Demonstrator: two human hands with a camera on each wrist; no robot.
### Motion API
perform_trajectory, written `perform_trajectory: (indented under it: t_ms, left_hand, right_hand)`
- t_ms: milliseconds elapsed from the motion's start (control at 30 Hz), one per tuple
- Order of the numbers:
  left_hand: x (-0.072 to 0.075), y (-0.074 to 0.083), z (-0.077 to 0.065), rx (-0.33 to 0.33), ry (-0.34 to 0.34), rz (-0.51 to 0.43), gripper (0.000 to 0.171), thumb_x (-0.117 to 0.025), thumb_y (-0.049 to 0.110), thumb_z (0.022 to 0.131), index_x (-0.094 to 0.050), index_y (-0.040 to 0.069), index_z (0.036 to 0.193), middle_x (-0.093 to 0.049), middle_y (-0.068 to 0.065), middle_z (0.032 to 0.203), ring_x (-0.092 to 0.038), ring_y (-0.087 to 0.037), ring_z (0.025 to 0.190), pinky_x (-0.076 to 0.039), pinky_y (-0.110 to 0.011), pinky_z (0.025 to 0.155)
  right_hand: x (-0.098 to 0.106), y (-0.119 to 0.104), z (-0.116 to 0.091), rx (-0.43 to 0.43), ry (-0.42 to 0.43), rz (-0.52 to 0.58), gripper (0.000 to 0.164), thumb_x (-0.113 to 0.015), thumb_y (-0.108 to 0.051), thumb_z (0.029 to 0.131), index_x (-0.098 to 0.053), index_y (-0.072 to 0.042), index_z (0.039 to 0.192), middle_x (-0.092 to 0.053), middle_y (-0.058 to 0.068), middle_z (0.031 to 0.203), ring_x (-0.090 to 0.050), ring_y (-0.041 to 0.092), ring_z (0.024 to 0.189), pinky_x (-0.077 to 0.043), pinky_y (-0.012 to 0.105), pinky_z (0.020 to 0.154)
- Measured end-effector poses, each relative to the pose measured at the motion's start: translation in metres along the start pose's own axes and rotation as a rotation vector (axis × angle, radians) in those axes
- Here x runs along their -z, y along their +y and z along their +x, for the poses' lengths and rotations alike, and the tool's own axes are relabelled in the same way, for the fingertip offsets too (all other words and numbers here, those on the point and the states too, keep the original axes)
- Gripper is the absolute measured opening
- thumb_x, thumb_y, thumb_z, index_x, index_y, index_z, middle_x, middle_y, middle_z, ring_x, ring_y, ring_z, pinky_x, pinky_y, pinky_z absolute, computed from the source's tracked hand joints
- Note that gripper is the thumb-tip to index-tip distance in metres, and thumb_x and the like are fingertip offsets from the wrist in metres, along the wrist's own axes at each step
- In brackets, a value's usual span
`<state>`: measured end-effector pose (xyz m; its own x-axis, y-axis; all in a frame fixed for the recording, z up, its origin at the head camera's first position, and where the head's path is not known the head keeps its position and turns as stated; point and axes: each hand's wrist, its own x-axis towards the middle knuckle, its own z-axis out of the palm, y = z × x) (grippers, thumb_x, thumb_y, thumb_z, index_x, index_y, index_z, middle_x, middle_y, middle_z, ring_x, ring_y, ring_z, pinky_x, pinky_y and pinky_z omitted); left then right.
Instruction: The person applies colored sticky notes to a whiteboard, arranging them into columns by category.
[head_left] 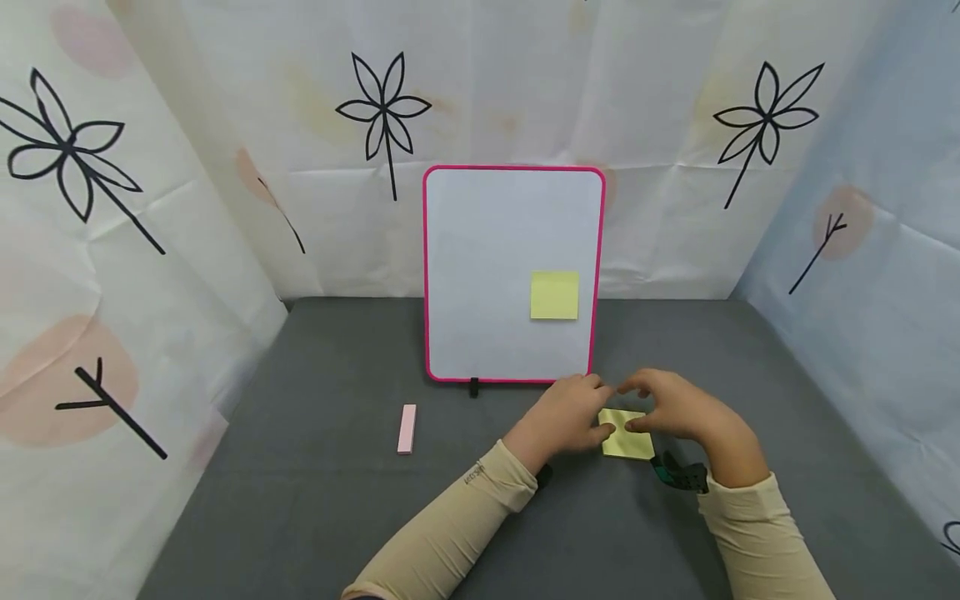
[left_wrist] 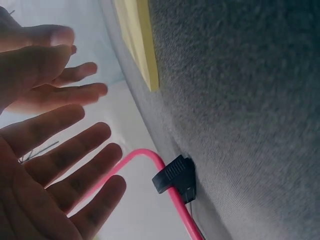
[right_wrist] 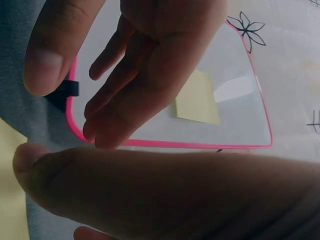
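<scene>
A yellow sticky note pad lies on the grey table. My left hand reaches in from its left, and my right hand from its right. Both thumb tips overlap the pad in the head view; the left wrist view has the fingers spread loosely, apart from the pad. Neither hand grips anything. Behind them stands a white board with a pink frame, upright on the table. One yellow sticky note is on its lower right part, seen too as a note in the right wrist view.
A narrow pink strip lies left of my hands, in front of the board. Small black clips sit at the board's bottom edge. Patterned cloth with leaf drawings hangs at the back and both sides.
</scene>
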<state>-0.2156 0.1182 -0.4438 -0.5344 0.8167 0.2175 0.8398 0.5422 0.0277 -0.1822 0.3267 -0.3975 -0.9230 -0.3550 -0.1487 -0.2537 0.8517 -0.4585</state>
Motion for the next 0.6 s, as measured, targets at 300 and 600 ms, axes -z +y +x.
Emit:
perform_trajectory:
  t_ms: [300, 600]
  left_hand:
    - [-0.007, 0.003, 0.001, 0.031, -0.08, 0.017, 0.039, -0.073, 0.046, 0.099, -0.075, 0.018, 0.125, -0.07, 0.002, 0.108, -0.063, -0.012, 0.089, -0.053, -0.025, 0.074]
    - [-0.013, 0.005, 0.001, 0.065, -0.192, 0.005, 0.041, -0.074, 0.049, 0.097, -0.075, 0.019, 0.126, -0.069, 0.002, 0.109, -0.062, -0.013, 0.089, -0.052, -0.026, 0.072]
  right_hand:
    - [-0.006, 0.004, 0.008, -0.057, -0.085, 0.032, 0.046, -0.091, -0.011, 0.079, -0.074, 0.003, 0.12, -0.073, 0.018, 0.12, -0.067, 0.037, 0.105, -0.059, 0.052, 0.086]
    - [-0.015, 0.007, 0.01, -0.088, -0.118, 0.005, 0.04, -0.092, -0.005, 0.073, -0.075, 0.003, 0.108, -0.072, 0.012, 0.106, -0.063, 0.027, 0.092, -0.056, 0.044, 0.079]
